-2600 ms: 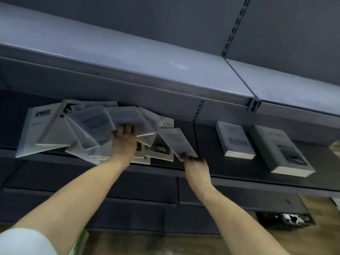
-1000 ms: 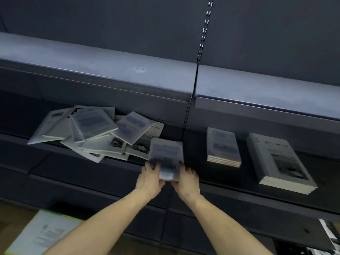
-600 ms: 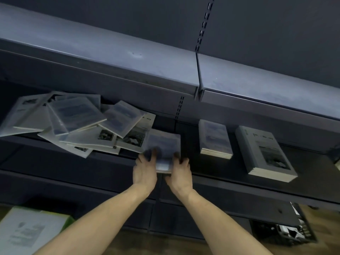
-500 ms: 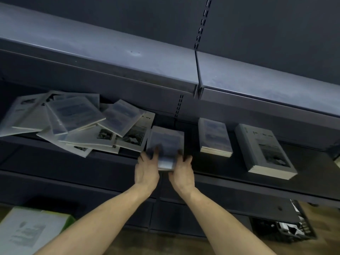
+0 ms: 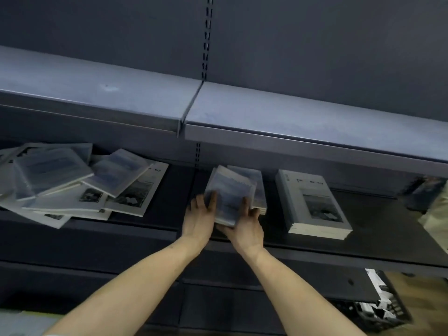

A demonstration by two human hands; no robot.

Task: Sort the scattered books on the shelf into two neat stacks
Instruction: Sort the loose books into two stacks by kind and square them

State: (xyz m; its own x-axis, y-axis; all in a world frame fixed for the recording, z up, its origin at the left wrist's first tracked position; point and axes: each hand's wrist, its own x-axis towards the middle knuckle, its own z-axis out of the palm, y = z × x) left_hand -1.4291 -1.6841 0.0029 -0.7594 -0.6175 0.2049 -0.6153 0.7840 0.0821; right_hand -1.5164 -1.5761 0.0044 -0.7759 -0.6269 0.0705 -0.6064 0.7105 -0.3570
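Note:
I hold a small grey-blue book (image 5: pixel 229 194) between both hands, tilted over the small stack (image 5: pixel 258 190) in the middle of the dark shelf (image 5: pixel 174 192). My left hand (image 5: pixel 200 218) grips its left edge, fingers curled onto the cover. My right hand (image 5: pixel 244 225) grips its lower right corner from beneath. A taller stack of larger white books (image 5: pixel 312 204) lies to the right. The scattered pile of books (image 5: pixel 72 185) spreads over the shelf's left part, overlapping at odd angles.
An upper shelf board (image 5: pixel 218 110) overhangs the books closely. A black crate with papers (image 5: pixel 378 309) stands on the floor at the lower right. Something blurred (image 5: pixel 426 192) sits at the shelf's far right.
Both hands carried the small book rightwards from beside the scattered pile to above the small stack. The camera view also swung right.

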